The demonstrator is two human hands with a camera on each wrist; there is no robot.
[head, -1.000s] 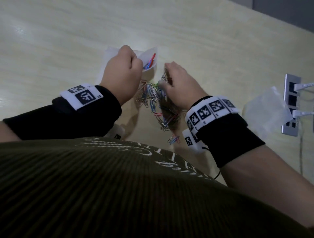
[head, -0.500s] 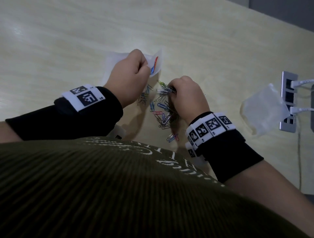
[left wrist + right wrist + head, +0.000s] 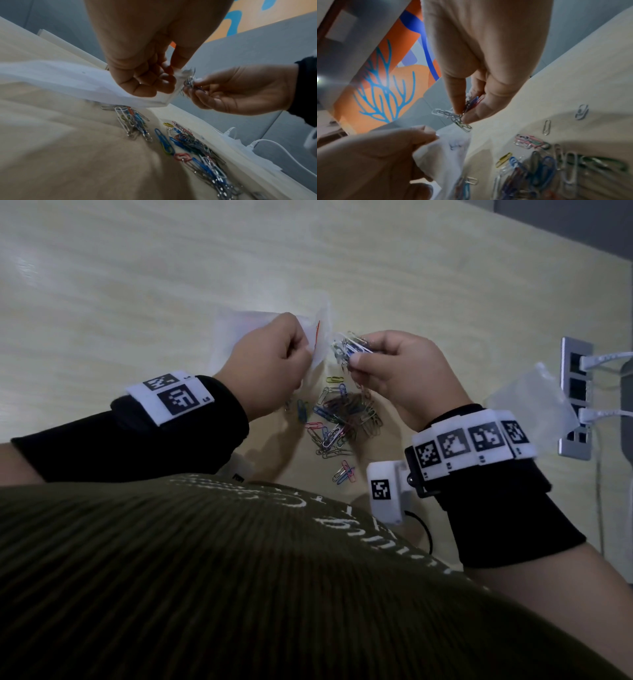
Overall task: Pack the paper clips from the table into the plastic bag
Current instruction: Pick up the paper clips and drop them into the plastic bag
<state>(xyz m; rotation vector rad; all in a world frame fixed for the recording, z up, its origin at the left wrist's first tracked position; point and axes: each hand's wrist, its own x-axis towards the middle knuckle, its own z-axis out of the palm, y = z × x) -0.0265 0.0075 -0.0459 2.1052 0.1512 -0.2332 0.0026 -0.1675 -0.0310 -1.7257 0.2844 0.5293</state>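
We see the clips in three places. A small bunch (image 3: pixel 349 349) is lifted off the table, pinched between the thumb and fingers of the right hand (image 3: pixel 402 371), right at the mouth of the bag (image 3: pixel 318 344). The wrist views show the bunch sticking out past the fingertips (image 3: pixel 467 117), with silver and blue ones among it, just beside the bag's edge; whether it touches the plastic we cannot tell.

The pile (image 3: pixel 342 419) still lies on the table (image 3: pixel 137 285) below and between the two hands, a loose tangle of blue, pink, green, yellow and silver. A few more (image 3: pixel 344 472) lie apart, nearer the body.

The left hand (image 3: pixel 270 368) is curled, pinching the bag's upper edge between thumb and fingers and holding that end raised. The bag is clear and whitish; its far end trails down to the table. Something red (image 3: pixel 318 328) shows through the plastic near the mouth.

Both wrists carry black cuffs with white marker bands (image 3: pixel 472 441). To the right lie a second bag (image 3: pixel 534 402) and a socket panel (image 3: pixel 575 398) with white plugs in it.
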